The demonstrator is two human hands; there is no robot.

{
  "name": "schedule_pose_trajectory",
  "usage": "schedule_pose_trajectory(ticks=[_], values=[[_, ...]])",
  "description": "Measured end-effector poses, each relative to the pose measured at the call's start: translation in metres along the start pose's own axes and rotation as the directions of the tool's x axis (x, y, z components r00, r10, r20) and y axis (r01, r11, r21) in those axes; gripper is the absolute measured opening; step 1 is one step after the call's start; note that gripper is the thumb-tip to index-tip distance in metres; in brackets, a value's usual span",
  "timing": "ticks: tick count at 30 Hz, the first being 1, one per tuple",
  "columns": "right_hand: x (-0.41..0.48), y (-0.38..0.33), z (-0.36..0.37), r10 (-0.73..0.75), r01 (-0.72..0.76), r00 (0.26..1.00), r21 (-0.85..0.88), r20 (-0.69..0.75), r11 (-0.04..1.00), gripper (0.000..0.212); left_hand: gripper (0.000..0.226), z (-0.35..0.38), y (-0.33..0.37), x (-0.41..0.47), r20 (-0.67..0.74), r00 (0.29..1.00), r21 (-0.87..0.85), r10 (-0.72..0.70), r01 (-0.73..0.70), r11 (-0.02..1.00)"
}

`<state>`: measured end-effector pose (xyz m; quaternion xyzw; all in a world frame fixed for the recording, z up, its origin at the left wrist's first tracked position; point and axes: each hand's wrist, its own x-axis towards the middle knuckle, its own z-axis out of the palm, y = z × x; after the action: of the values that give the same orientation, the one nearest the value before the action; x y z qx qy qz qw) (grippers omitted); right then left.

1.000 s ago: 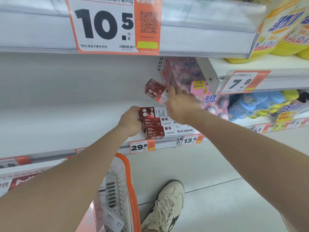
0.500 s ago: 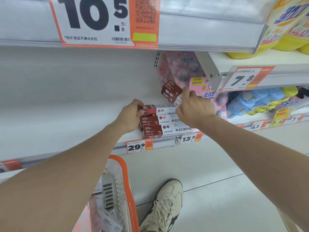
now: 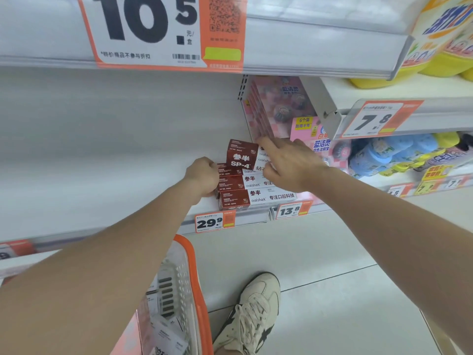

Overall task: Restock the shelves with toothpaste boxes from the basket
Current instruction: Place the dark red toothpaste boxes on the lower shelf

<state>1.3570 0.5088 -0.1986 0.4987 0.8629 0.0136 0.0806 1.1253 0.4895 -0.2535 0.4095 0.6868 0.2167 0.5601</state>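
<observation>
Behind right hand (image 3: 289, 165), toothpaste box (image 3: 242, 157) half-hidden

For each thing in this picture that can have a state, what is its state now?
Left hand, curled against the left end of the stacked boxes, holding them.
Right hand, gripping the top box.
Top box, tilted over the stack, not yet flat.
Stacked boxes, lying flat, one on another, at the shelf's front.
Basket, upright, with more boxes inside.

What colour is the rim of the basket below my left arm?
Orange. The basket rim shows best in the head view, the only one here.
</observation>
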Motion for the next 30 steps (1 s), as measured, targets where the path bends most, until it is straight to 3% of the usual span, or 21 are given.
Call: schedule_pose_trajectory(ticks=[5, 14, 16, 21, 24, 26, 30], values=[[-0.006, -0.006, 0.004, -0.057, 0.053, 0.982, 0.027, 0.18, 0.998, 0.063, 0.02, 0.009, -0.014, -0.006, -0.021, 0.994, -0.204, -0.107, 0.101, 0.974], [0.003, -0.012, -0.004, -0.066, 0.017, 0.947, 0.156, 0.314, 0.988, 0.067, 0.015, 0.009, -0.012, -0.035, 0.06, 0.998, -0.23, -0.012, 0.026, 0.973], [0.004, -0.014, -0.006, -0.076, 0.02, 0.942, 0.171, 0.328, 0.985, 0.068, 0.027, 0.007, -0.011, -0.039, 0.101, 0.995, -0.243, -0.018, 0.042, 0.969], [0.004, -0.021, -0.007, -0.022, -0.002, 0.951, 0.078, 0.308, 0.997, 0.069, 0.037, 0.002, -0.014, -0.039, 0.007, 0.999, 0.025, 0.048, -0.048, 0.999], [0.002, -0.033, -0.018, 0.042, -0.03, 0.94, -0.04, 0.34, 0.999, 0.081, 0.032, -0.007, -0.01, -0.058, -0.064, 0.981, 0.234, 0.182, -0.162, 0.959], [-0.003, -0.055, -0.031, 0.126, -0.086, 0.944, -0.139, 0.305, 0.986, 0.084, 0.042, -0.018, -0.009, -0.076, -0.089, 0.947, 0.331, 0.308, -0.264, 0.906], [-0.023, -0.127, -0.063, 0.127, -0.117, 0.982, -0.074, 0.137, 0.99, 0.052, 0.045, -0.056, -0.023, -0.116, -0.079, 0.839, 0.525, 0.538, -0.424, 0.738]])
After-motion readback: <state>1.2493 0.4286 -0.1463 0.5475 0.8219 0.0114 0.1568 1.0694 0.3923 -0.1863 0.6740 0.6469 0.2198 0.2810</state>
